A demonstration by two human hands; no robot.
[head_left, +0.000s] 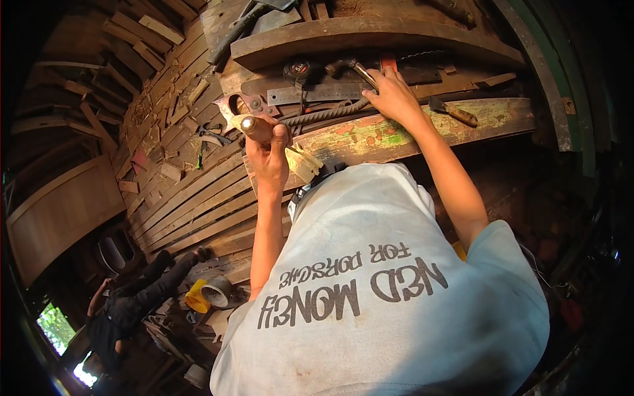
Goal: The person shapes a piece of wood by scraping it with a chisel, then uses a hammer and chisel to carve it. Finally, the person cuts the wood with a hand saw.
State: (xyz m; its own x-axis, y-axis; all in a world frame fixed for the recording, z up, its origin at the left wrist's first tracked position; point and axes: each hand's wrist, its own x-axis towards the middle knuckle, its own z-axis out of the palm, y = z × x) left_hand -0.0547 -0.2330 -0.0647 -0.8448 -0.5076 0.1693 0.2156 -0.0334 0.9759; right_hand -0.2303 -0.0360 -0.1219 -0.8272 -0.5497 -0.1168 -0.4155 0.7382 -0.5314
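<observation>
I'm gripping a wooden handle (251, 125) tight in my left hand (267, 157) just over the table (502, 112) edge, right hand (395, 96) lying open and flat by the hammer (362, 72), reckon bracing there's steadying things

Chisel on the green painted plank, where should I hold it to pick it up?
Take the chisel by its brown wooden handle, coming in from the right end. It lies flat on the plank, and its metal blade points left toward the right hand, so keep your fingers off that end.
</observation>
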